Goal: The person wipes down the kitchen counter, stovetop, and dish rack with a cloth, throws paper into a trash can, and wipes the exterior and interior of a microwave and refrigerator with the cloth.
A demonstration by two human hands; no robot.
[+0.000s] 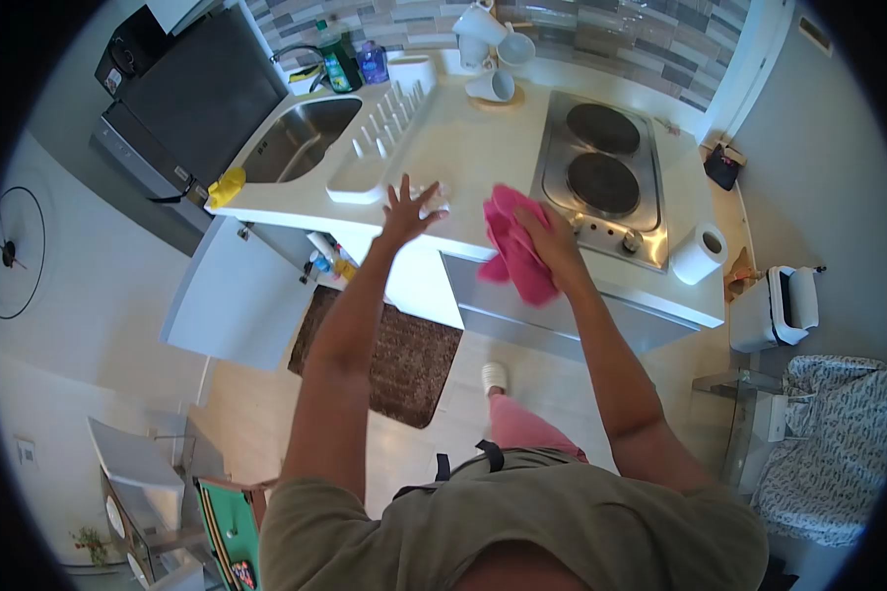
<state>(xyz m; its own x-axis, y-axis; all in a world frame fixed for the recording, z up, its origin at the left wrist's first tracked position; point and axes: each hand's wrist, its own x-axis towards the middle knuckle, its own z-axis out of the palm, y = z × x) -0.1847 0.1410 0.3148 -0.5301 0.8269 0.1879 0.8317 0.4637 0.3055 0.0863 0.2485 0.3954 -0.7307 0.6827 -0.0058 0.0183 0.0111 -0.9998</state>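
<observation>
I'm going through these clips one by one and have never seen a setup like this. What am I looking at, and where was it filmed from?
There is no machine here: a person works with two bare hands. The single picture comes from a camera worn on the head, looking forward and down, so the arms reach away from you.

The right hand grips a pink cloth. The left hand is empty, fingers spread near the front edge of the white counter; something pale beside it is too unclear to name.

On the counter stand a white dish rack, a stand with mugs and a paper roll. A sink and a two-plate hob are set into it.
</observation>
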